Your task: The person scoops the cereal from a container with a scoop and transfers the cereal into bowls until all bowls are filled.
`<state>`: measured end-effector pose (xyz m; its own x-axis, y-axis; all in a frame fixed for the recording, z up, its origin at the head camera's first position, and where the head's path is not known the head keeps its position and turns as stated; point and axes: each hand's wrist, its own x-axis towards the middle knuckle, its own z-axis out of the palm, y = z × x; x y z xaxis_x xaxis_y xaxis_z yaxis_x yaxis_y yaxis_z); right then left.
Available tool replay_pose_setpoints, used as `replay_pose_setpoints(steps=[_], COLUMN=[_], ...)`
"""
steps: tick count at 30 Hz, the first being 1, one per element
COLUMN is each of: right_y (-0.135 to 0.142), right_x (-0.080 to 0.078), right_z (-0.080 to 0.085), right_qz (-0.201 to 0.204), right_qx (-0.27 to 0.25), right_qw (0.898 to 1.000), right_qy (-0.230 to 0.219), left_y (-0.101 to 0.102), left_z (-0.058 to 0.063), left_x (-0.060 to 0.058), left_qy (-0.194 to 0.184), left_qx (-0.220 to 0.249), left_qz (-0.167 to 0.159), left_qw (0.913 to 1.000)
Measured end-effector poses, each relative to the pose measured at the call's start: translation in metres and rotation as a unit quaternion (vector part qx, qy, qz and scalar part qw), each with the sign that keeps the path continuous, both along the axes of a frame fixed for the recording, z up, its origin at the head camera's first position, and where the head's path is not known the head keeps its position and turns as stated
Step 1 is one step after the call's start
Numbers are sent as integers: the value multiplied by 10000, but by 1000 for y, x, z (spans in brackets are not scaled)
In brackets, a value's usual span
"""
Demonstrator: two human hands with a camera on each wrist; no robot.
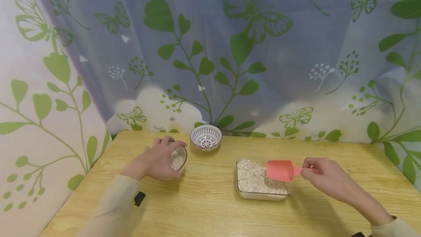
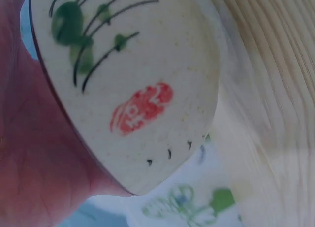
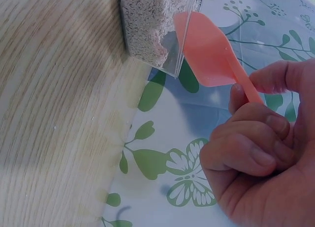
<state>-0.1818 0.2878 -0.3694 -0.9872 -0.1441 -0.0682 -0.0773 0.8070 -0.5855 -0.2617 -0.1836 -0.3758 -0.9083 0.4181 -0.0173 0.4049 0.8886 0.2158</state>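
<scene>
One broad blue and white cloth [image 1: 210, 46], printed with green leaves and butterflies, hangs at 12 o'clock behind the pale wooden worktop [image 1: 210, 193]. Toward 3 o'clock from the middle of that surface stands a clear rectangular container [image 1: 263, 195] filled with pale flakes [image 1: 251, 176]. The left hand [image 1: 159, 161] is at 10 o'clock, its fingers and thumb spread around a small bowl [image 2: 167, 49] and gripping it by the sides. At 3 o'clock from the container is the right hand [image 1: 323, 175], its fingers and thumb clamped on the handle of a pink scoop [image 1: 280, 170]. A patterned bowl [image 1: 206, 134], white with dark radiating marks, stands near the far edge, at 2 o'clock from the held one and well apart from the container. Similar flakes lie inside the held bowl; whether its base touches the wood cannot be told. The scoop's blade points to 9 o'clock, over the container's 2 o'clock side; contact with the flakes is unclear. Smallest is a red stamp [image 2: 142, 109] on the held bowl's outer wall.
</scene>
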Motion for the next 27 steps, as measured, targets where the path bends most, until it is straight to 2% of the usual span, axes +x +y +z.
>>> replay_pose_setpoints(steps=[7, 13, 18, 22, 27], right_y=[-2, -2, -4, -8, -17], right_x=[0, -2, -9, -17, -24], right_z=[-1, 2, 11, 22, 31], right_qz=[29, 202, 585, 729, 546], right_qx=[-63, -60, -31, -8, 21], right_qw=[10000, 9998, 9983, 9961, 9910], right_qy=[16, 8, -61, -502, -1220], left_y=[-38, -51, -56, -56, -46], left_z=[-2, -6, -12, -13, -5], left_x=[-16, -24, -27, -28, -29], left_qy=[69, -125, -220, -217, -370], left_qx=[56, 65, 54, -18, -223], left_qz=[465, 664, 733, 745, 811], left_qw=[9989, 9977, 9971, 9970, 9958])
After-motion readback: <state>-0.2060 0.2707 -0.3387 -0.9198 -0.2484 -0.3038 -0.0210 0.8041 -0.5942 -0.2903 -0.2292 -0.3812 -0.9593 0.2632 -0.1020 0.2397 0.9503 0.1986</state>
